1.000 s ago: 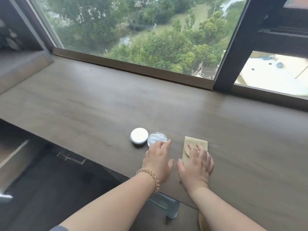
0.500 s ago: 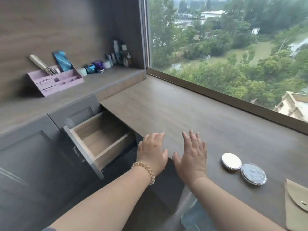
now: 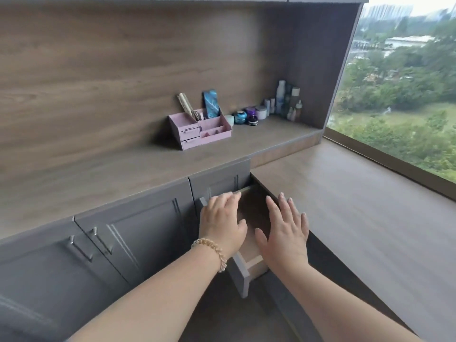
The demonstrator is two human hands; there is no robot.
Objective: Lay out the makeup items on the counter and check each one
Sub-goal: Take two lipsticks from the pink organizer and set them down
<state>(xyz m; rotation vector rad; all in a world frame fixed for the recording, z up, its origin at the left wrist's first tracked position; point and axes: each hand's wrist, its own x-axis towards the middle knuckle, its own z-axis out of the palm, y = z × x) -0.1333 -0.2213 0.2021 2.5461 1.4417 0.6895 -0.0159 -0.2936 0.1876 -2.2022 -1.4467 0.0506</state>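
The makeup items are seen up at twelve o'clock on the upper shelf (image 3: 259, 141): jars (image 3: 246, 117) and bottles (image 3: 287, 101) lined along the back wall, a pink organiser (image 3: 197, 130) at their nine o'clock. Nearer, an open drawer (image 3: 249, 265) is reached over by both hands. The left hand (image 3: 222, 224) and right hand (image 3: 286, 230) are held flat, fingers spread, nothing gripped. A bead bracelet (image 3: 212, 253) is worn on the left wrist. The lower counter (image 3: 370, 218) is stretched out at three o'clock.

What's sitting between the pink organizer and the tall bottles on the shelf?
Head view: a row of small jars, teal, purple and pale, stands between the pink organizer and the bottles.
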